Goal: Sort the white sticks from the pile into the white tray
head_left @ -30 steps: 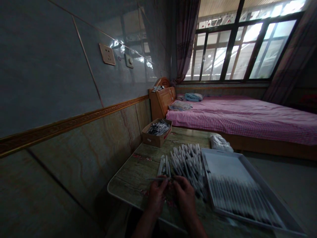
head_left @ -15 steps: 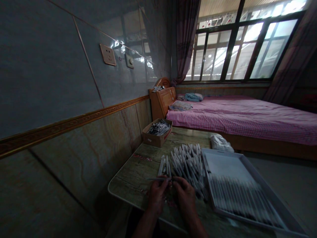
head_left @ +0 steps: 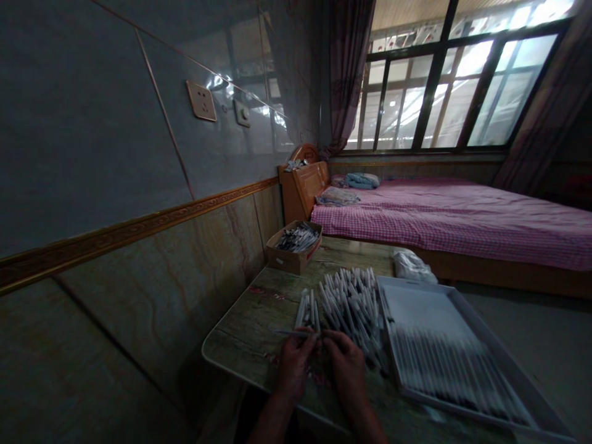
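My left hand (head_left: 295,357) is closed on a thin, pale pen-like stick (head_left: 287,333), which points out to the left over the table. Close against it, the fingers of my right hand (head_left: 346,361) are pinched together near the stick's inner end; what lies between them is too small and dark to make out. Just beyond the hands lie a few white pen-like sticks (head_left: 307,308). A big heap of similar white sticks with dark ends (head_left: 349,296) spreads beside them. Right of the heap, a shallow light-grey tray (head_left: 428,302) holds a row of such sticks side by side.
A cardboard box (head_left: 284,261) full of dark and pale slim pieces stands at the table's far left corner. A clear plastic bag (head_left: 413,266) lies behind the tray. Beyond the wooden table (head_left: 240,330) is a bed (head_left: 444,216); a tiled wall (head_left: 222,246) runs along the left.
The left end of the pale stick has tipped up slightly. Both hands stay almost where they were, and everything else looks the same.
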The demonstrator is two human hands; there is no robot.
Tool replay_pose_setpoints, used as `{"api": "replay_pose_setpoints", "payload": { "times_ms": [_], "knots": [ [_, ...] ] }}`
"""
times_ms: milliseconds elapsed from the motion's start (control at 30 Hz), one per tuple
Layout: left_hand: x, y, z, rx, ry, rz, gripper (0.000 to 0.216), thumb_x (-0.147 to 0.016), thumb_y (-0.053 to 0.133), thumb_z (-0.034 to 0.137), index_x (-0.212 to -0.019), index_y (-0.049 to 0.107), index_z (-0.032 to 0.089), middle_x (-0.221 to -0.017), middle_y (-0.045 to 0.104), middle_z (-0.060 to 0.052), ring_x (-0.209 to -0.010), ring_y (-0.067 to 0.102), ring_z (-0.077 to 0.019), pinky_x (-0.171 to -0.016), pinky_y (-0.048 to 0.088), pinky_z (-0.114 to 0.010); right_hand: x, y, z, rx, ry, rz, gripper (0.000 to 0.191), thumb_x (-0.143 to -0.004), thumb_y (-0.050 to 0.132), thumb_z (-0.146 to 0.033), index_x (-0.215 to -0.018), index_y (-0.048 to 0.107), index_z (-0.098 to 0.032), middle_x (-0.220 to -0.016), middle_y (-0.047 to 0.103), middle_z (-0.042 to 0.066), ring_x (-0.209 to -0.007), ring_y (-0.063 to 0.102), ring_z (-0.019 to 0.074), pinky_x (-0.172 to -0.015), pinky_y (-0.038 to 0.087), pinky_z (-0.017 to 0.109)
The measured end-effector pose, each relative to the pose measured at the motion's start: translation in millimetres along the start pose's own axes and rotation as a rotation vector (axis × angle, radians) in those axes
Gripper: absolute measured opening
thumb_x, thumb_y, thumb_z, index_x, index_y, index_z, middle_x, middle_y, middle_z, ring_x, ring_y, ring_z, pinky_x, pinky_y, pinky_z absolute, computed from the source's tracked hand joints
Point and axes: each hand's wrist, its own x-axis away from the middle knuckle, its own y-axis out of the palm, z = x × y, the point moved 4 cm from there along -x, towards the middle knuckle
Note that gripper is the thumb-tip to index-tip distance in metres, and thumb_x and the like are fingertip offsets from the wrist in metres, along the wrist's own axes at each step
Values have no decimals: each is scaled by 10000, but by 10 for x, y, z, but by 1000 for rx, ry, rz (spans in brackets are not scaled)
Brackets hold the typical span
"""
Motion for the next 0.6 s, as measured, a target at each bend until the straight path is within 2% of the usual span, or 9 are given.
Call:
{"api": "replay_pose_setpoints", "payload": {
  "times_ms": [300,600],
  "knots": [
    [8,-8,-3,-62,48,-29,428,-507,894,464,-731,712,147,-586,684,5,-540,614,-125,-551,484,-219,4,-15,32,60,-5,17,309,-704,644,-460,-815,774,-203,-796,768,69,-760,708,250,-692,544,318],
    [-13,-41,-14,-147,66,-17,427,-542,870,479,-759,712,146,-623,701,-16,-573,638,-154,-538,480,-225,86,16,-49,213,-161,-21,242,-840,554,-410,-825,716,-231,-810,728,41,-766,675,210,-699,496,278]
  ]
}}
